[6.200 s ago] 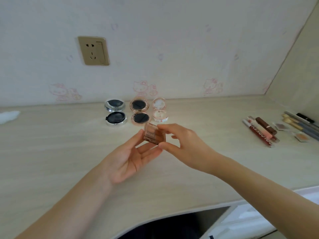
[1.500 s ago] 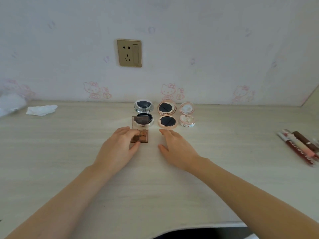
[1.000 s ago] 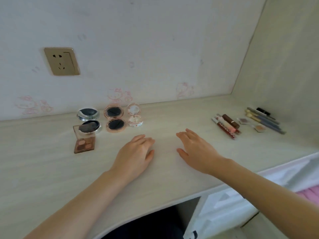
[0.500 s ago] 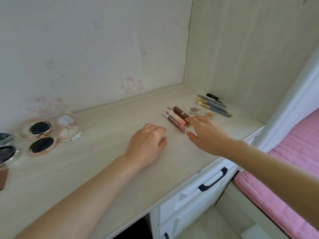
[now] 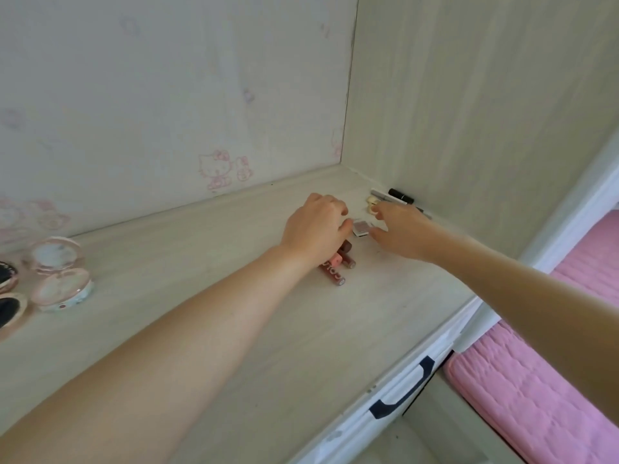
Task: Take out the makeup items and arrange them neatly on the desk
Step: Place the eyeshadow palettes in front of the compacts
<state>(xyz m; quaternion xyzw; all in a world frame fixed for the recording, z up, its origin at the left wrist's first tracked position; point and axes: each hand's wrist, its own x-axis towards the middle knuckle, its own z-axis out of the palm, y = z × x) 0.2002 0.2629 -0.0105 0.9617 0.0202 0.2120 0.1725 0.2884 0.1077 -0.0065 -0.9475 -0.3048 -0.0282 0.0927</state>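
While both hands are crowding the desk [image 5: 234, 329] corner by the side panel, left hand [image 5: 315, 229] and right hand [image 5: 398, 229] are flanking the small eyeshadow pan [image 5: 361, 227], can't tell if either's gripping; lip glosses [image 5: 338, 266] lying under the left wrist.

A single head-worn wide-angle view looks forward and down across the desk [image 5: 234, 329], turned toward its far right corner at about one o'clock, where back wall [image 5: 167, 95] meets side panel [image 5: 485, 95]. Both forearms stretch away from the lens, near at the bottom edge. The drawer front [image 5: 402, 396] and pink bedding [image 5: 536, 396] fill four o'clock.
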